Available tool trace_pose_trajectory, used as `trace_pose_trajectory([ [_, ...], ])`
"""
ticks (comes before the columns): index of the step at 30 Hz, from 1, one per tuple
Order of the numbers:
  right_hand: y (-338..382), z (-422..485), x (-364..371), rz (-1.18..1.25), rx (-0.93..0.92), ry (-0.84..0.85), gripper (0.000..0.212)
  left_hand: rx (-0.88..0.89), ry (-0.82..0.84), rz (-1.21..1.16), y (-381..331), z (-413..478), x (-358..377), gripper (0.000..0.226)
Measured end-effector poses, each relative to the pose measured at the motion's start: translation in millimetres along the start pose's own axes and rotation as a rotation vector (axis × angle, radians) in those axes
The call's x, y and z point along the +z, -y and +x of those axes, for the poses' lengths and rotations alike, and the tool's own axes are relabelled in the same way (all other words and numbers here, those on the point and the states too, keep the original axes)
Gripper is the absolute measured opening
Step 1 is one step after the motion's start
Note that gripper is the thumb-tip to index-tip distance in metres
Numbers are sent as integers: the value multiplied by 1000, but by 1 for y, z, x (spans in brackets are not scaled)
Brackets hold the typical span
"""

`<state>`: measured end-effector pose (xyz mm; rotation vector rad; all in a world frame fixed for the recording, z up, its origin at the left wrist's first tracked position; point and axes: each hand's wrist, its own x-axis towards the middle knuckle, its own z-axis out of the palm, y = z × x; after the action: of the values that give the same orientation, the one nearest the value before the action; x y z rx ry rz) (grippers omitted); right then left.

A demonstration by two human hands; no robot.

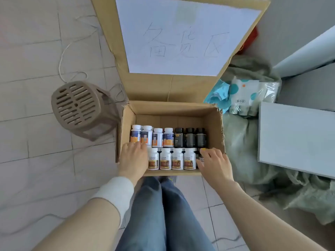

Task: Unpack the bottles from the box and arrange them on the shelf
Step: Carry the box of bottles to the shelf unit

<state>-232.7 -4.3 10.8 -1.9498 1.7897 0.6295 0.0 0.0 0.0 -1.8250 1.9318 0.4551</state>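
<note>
1. Large carton [163,87]: behind the box, flap up, handwritten paper sheet [181,37] on the flap. Not a task item.
2. Grey shelf panels [297,138]: right of the box, prob. the shelf. No bottles on the parts in view.
3. Green cloth [241,142]: heaped btwn box & panels.
4. Stool [78,104]: on the floor, just left of the box.
5. Box [172,107]: open, on the floor ahead of the knees. Holds every bottle seen.
6. Bottles, upright, 2 rows.
   - Back: 4 blue-label white bottles [157,137], 3 dark bottles [190,137].
   - Front: 4 brown-label white bottles [171,158], plus dark end bottle [201,156] at far right, mostly hidden.
7. Left grip [133,156]: at left end of front row, fingers bent down. What's under it is hidden, so can't tell if it holds anything.
8. Right grip [215,163]: thumb one side of the dark end bottle, fingers the other. Appears closed round it, bottle not yet lifted.

Status (est.): job at its start. Nothing shelved, approx. all bottles left to unpack & arrange.
</note>
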Motion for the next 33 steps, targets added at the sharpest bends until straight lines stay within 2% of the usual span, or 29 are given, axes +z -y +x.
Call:
trace_pose_trajectory([
  [2,-1,4,4,-39,1,41,43,-52,25,-54,8,-5,6,29],
  [6,-10,17,21,-12,26,67,48,-148,-81,-254,21,-1,24,30],
  [9,-20,37,36,188,268,-110,63,-370,-293,-554,31,20,38,56],
  [10,-25,46,39,264,372,-149,67,-441,-313,-678,35,29,40,65],
  [12,-36,64,45,400,545,-116,67,-586,-208,-928,42,45,44,68],
  [14,-44,80,49,528,640,0,60,-650,-1,-1026,48,60,53,57],
  [15,-47,86,49,574,665,51,55,-649,98,-1018,51,65,57,51],
  [17,-52,96,49,595,678,104,46,-648,190,-973,53,72,62,47],
  [22,-72,109,52,536,617,189,38,-631,204,-883,54,76,64,39],
  [27,-81,97,48,530,536,202,36,-576,215,-763,56,65,48,23],
  [33,-94,38,42,602,577,147,34,-477,194,-687,46,47,19,29],
])
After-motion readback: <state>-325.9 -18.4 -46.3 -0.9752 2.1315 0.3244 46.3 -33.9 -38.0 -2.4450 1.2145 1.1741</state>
